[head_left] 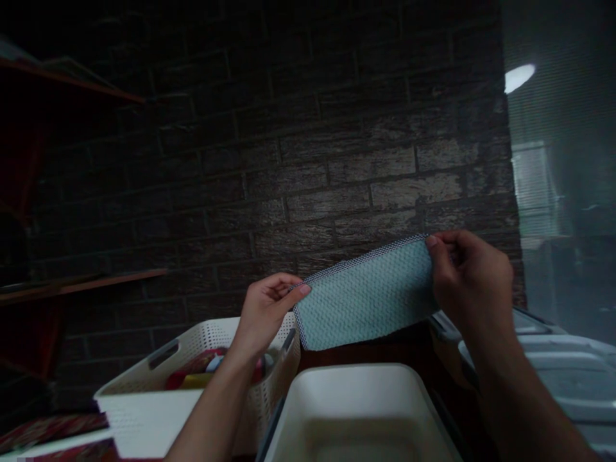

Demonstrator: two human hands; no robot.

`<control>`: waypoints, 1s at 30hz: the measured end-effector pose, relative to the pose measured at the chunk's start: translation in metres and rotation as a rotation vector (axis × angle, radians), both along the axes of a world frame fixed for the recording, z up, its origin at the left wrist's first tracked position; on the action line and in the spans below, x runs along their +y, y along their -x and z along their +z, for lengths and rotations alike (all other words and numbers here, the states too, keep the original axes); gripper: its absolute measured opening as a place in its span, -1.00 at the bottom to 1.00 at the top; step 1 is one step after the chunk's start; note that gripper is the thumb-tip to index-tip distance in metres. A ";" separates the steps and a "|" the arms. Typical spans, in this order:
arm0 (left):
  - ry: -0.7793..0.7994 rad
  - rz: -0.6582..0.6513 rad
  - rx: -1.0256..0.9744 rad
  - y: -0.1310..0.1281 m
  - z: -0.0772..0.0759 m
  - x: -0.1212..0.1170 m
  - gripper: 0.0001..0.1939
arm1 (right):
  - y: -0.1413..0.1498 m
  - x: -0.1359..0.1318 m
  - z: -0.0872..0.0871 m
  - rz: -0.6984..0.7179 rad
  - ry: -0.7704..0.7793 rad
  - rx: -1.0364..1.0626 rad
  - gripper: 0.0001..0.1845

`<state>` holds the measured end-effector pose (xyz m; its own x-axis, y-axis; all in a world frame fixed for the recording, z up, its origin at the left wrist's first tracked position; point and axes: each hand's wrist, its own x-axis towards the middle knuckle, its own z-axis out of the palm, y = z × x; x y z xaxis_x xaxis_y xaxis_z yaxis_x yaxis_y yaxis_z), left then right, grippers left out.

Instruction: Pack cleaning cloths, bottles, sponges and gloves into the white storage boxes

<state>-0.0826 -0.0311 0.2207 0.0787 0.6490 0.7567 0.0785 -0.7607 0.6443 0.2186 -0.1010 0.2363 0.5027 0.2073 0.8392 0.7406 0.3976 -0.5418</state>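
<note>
A light blue-green textured cloth with a dark-and-white checked edge is stretched between my two hands, in the air. My left hand pinches its upper left corner between thumb and fingers. At the upper right corner, my right hand grips it the same way and sits higher, so the top edge slopes up to the right. Below the cloth stands a white plastic bin, its visible inside bare. To its left is a white perforated basket with red, yellow and pale items inside, partly hidden by my left forearm.
Behind everything rises a dark brick wall. Wooden shelves jut out on the left. Pale plastic lids or containers lie at the right, near my right forearm. A glassy, reflective panel stands beyond them.
</note>
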 end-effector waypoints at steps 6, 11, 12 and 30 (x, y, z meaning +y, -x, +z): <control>-0.017 -0.004 -0.144 0.003 -0.003 0.007 -0.71 | 0.002 -0.001 0.000 0.197 -0.058 0.110 -0.69; -0.028 0.025 -0.209 0.001 -0.004 0.005 -0.64 | 0.001 0.002 0.000 0.239 -0.085 0.150 -0.67; -0.041 0.047 -0.214 0.001 -0.005 0.005 -0.67 | 0.001 0.003 -0.001 0.235 -0.084 0.150 -0.67; 0.224 -0.274 -0.257 0.005 0.004 -0.003 -0.70 | 0.000 0.001 0.000 0.325 -0.003 0.219 -0.64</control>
<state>-0.0872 -0.0342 0.2246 0.0985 0.7806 0.6173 -0.2913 -0.5705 0.7679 0.2185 -0.1001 0.2358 0.5787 0.3825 0.7202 0.4429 0.5942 -0.6714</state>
